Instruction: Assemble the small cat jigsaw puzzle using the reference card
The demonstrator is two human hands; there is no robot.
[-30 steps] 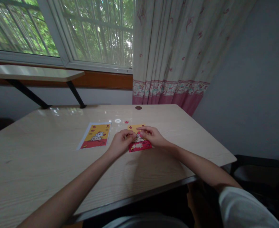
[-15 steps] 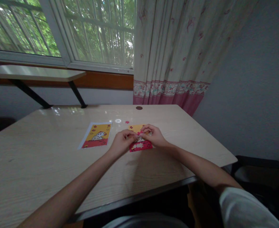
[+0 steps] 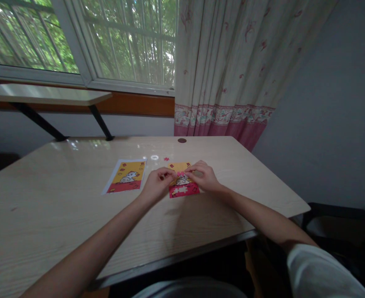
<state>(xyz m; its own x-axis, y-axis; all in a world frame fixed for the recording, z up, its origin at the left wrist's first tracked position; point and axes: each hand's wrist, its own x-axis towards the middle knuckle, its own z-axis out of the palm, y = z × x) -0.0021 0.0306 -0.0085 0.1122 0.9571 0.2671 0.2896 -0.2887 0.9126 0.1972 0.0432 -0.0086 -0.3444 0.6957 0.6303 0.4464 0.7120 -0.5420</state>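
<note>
A small jigsaw puzzle in yellow and red, with a white cartoon animal on it, lies on the table; a pale gap shows in its red lower part. Just above its middle is a red puzzle piece, pinched between the fingertips of both hands. My left hand is closed at the puzzle's left side, thumb and forefinger at the piece. From the right, my right hand pinches the piece's other side, its fingers covering part of the puzzle's right edge.
A printed picture sheet of the same design lies left of the puzzle. Behind the puzzle, a loose red piece rests on the table. A round brown cap sits near the back edge. A raised shelf stands at back left.
My hands have drawn slightly apart, the left moving a little left and the right a little right. More of the piece and the cartoon animal shows between them.
</note>
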